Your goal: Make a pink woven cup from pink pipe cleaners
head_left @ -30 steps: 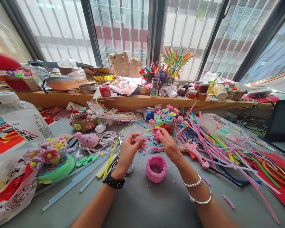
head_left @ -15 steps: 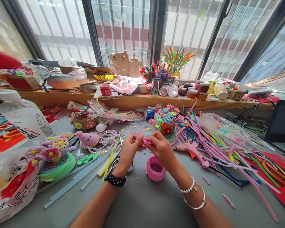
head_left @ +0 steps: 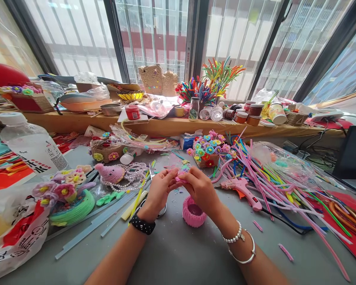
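Note:
Fingertips of my left hand [head_left: 160, 189] and my right hand [head_left: 201, 187] meet around a small pink fuzzy piece [head_left: 180, 179], probably bent pipe cleaner; its shape is mostly covered by my fingers. Both hands are closed on it, above the grey table. Just below my right hand stands a round pink pot [head_left: 192, 217] with ribbed fuzzy walls and a dark inside. Scissors [head_left: 151, 171] lie partly behind my left hand. To the right rests a pink hot glue gun [head_left: 243, 192], its nozzle pointing towards my right hand.
Loose pink and coloured pipe cleaners [head_left: 269, 186] spread over the right side. A basket of small flowers [head_left: 208, 152] stands behind my hands. On the left are a pearl strand [head_left: 138, 174], clear glue sticks [head_left: 91, 229], a green flower pot [head_left: 74, 209] and a water bottle [head_left: 29, 142].
Both hands have shifted slightly, and my right hand has turned so its fingers cover more of the pink piece. The pot and glue gun stay in place.

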`<action>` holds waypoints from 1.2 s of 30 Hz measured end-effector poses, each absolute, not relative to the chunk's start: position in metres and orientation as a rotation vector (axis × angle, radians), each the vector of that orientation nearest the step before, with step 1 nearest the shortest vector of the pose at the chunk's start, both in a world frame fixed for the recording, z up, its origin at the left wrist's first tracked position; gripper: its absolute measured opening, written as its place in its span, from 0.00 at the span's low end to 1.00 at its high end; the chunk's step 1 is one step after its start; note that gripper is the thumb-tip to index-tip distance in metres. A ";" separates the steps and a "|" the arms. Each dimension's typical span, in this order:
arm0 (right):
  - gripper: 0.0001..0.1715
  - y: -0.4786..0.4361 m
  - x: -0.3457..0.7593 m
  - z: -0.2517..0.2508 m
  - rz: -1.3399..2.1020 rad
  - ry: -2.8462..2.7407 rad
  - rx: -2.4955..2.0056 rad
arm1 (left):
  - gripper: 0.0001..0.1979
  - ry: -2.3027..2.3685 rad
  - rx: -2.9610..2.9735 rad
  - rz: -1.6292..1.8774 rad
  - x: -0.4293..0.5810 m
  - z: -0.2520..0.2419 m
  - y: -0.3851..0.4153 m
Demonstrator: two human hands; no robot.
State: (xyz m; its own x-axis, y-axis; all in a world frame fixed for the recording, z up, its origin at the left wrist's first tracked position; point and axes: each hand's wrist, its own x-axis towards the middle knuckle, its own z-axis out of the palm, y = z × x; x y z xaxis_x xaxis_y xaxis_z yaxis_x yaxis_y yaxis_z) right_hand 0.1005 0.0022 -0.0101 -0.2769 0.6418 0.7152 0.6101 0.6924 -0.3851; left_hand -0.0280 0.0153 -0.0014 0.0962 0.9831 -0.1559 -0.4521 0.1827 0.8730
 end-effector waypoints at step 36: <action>0.11 0.001 0.123 0.012 0.521 -1.405 -0.996 | 0.11 0.975 0.938 1.061 -0.028 0.001 0.013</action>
